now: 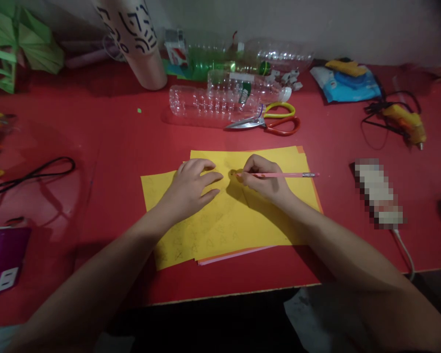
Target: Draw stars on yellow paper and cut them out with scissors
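My right hand (266, 179) grips a pink pencil (286, 175), its tip down at the yellow paper (257, 220) and its eraser end pointing right. Spread over the paper's left part, my left hand (194, 184) has its fingers apart and holds nothing. Faint pencil marks run across the lower left of the yellow sheets. Beneath them, orange and pink sheet edges (238, 256) stick out. Beyond the paper lie scissors (263, 120) with one yellow and one red handle.
Clear plastic bottles (220, 98) and a patterned tumbler (143, 54) are at the back. A blue wipes pack (347, 86) and yellow glue gun (406, 122) sit at right, above a blurred device with a cable (404, 250). A purple box (5, 260) is left.
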`<state>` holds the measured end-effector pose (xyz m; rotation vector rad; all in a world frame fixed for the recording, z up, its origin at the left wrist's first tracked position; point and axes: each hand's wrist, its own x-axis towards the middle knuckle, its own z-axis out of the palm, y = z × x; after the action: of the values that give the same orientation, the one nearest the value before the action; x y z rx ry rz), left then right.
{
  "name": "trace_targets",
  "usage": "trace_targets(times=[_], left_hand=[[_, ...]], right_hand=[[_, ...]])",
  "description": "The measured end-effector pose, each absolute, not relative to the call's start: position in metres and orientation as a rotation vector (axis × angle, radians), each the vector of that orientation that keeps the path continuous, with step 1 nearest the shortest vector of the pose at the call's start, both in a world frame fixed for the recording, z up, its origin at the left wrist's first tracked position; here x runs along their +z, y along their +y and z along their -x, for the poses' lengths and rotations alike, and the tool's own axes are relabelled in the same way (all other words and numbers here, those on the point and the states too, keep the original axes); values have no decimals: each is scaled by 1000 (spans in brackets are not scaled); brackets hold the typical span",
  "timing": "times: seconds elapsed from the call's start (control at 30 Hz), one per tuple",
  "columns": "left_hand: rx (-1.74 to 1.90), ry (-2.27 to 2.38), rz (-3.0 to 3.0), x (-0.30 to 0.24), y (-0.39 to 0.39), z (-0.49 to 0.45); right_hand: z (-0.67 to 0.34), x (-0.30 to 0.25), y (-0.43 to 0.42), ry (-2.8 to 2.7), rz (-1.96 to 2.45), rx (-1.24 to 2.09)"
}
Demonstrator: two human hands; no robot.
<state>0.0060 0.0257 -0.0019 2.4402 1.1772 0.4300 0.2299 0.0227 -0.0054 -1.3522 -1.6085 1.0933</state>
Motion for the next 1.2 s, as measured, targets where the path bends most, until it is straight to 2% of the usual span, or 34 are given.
trace_targets(times=[1.2], left_hand=[[404,1177,-2449,-1,26,-6]], right_hand=[[-230,-6,22,-1643,1285,1072]])
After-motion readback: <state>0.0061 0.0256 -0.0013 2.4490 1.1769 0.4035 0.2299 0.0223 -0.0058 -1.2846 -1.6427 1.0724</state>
